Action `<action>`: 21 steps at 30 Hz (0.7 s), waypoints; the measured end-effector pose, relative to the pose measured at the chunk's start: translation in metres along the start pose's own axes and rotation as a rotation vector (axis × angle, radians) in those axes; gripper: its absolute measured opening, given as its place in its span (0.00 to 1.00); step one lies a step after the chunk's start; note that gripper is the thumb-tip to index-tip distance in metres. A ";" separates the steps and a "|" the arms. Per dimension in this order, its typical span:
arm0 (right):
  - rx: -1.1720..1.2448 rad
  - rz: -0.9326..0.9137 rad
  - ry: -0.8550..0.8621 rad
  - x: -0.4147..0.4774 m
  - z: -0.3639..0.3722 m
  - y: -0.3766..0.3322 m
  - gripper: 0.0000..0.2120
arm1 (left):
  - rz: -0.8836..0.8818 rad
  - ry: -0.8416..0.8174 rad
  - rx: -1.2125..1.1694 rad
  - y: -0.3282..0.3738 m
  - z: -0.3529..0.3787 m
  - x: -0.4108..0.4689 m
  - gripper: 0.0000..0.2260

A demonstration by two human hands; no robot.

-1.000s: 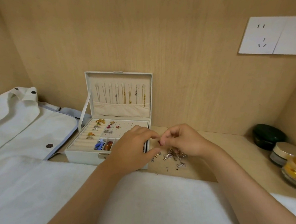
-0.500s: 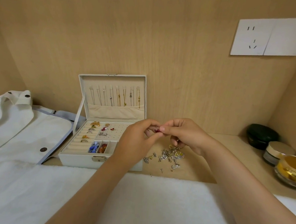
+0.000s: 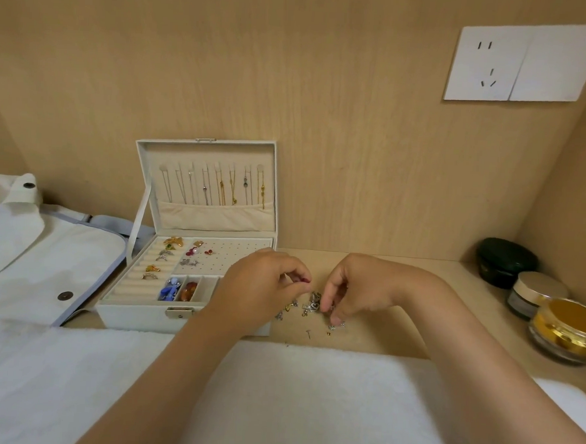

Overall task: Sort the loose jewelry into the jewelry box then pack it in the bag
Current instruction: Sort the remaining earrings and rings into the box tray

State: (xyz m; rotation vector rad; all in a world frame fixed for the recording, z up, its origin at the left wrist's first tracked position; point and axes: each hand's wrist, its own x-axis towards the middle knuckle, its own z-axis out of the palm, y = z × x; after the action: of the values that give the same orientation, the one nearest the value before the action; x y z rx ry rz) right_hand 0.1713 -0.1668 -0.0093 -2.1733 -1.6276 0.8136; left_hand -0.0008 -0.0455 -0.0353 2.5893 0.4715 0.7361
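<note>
A white towel [image 3: 292,401] lies nearest. Beyond it, the left hand [image 3: 261,288] pinches a small red earring [image 3: 306,281], while the right hand [image 3: 359,286] pinches into the loose jewelry [image 3: 309,307] on the desk [image 3: 416,306]. The open jewelry box [image 3: 195,254] sits left, beside the bag [image 3: 38,252].

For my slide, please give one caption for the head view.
Left hand pinches a small red stud beside the open jewelry box; right hand picks through loose jewelry.

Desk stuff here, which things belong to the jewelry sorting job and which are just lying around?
Part of the job:
- jewelry box, open
- loose jewelry pile
- small red piece in the left hand
- right hand at the pile
- white bag

Just lying about:
- dark green jar
- gold-lidded jar
- amber jar
- wall outlet
- white towel
</note>
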 end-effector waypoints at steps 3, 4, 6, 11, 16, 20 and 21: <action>-0.097 0.052 -0.018 0.002 0.006 -0.005 0.10 | 0.013 0.000 0.013 -0.001 0.002 -0.003 0.03; -0.115 0.061 -0.013 0.002 0.007 -0.005 0.09 | 0.012 0.004 0.009 -0.001 0.003 -0.004 0.03; -0.123 0.061 -0.005 0.002 0.009 -0.007 0.08 | 0.011 0.015 0.000 -0.003 0.002 -0.006 0.02; -0.039 0.019 0.016 0.001 0.011 -0.006 0.04 | 0.005 0.028 -0.013 -0.006 0.001 -0.009 0.01; 0.255 -0.078 0.227 0.003 0.010 -0.010 0.07 | 0.027 0.086 -0.053 -0.008 -0.005 -0.008 0.01; 0.485 -0.144 0.303 0.007 0.015 -0.024 0.06 | -0.006 0.093 -0.094 -0.008 -0.015 -0.006 0.02; 0.521 -0.159 0.319 0.009 0.017 -0.028 0.06 | -0.019 0.091 -0.098 -0.008 -0.019 -0.006 0.02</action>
State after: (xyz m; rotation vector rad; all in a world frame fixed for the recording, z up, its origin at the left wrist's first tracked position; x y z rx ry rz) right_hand 0.1410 -0.1516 -0.0093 -1.6839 -1.2412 0.7020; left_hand -0.0176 -0.0362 -0.0269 2.4656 0.4748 0.8523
